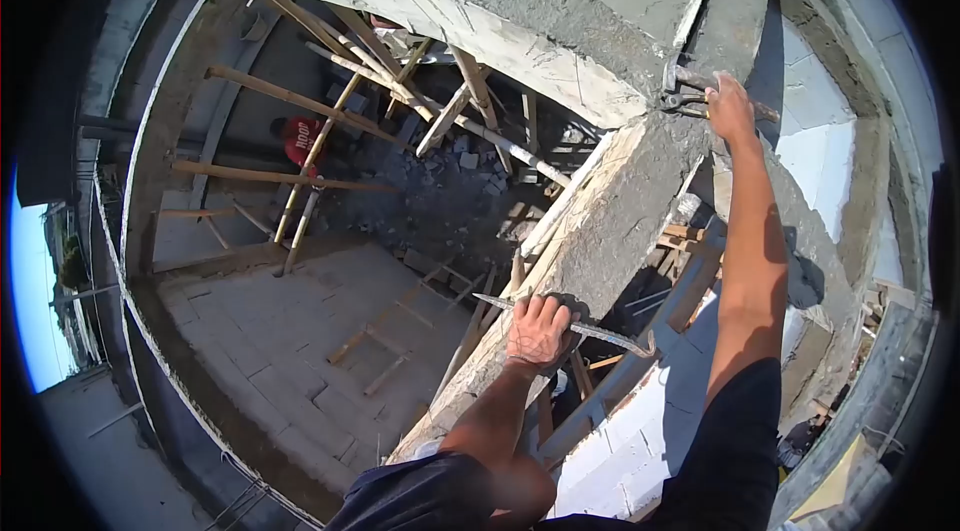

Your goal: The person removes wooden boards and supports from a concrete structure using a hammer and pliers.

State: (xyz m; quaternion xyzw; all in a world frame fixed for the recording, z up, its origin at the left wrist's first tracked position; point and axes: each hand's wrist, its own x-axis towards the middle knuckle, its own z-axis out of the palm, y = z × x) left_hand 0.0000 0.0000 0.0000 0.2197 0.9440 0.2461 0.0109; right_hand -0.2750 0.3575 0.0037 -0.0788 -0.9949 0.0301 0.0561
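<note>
My left hand is wrapped around a steel pry bar and leans on the top of a rough concrete beam. One end of the bar tapers to a point on the left; the other is bent into a hook on the right. At full reach, my right hand is closed around a hammer lying where the beams meet. Pincers lie right beside it, their handles running under my fingers. Part of the hammer's handle shows past my hand.
Below the beam lies a deep room with a block floor, rubble and a wooden ladder. Bamboo poles and timber props cross it. A person in a red shirt is down there. White block wall shows at right.
</note>
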